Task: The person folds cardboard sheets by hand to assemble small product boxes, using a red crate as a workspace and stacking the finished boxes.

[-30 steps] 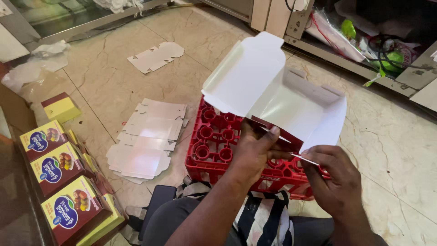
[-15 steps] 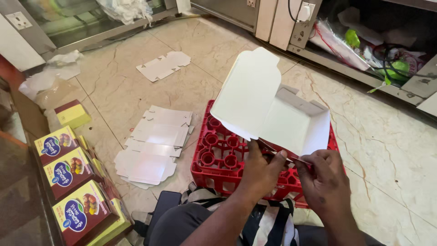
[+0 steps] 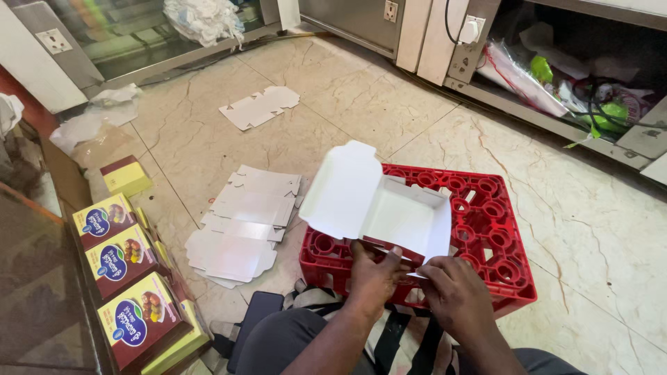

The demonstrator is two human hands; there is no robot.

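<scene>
Both hands' grip pinching white carton (image 3: 389, 212) near edge, left hand (image 3: 372, 274), right hand (image 3: 455, 295), carton now lower over red crate (image 3: 486, 229)

This looks like the back area of a small sweet shop or bakery, where packing is done on the floor. A stack of flat white die-cut cardboard box blanks (image 3: 243, 222) lies on the beige marble-tile floor (image 3: 590, 229), with one more blank (image 3: 260, 107) further off. Finished maroon-and-yellow printed boxes (image 3: 121, 278) line the left edge. A red plastic bottle crate (image 3: 486, 229) and a glass-fronted steel display counter (image 3: 118, 35) complete it.
</scene>
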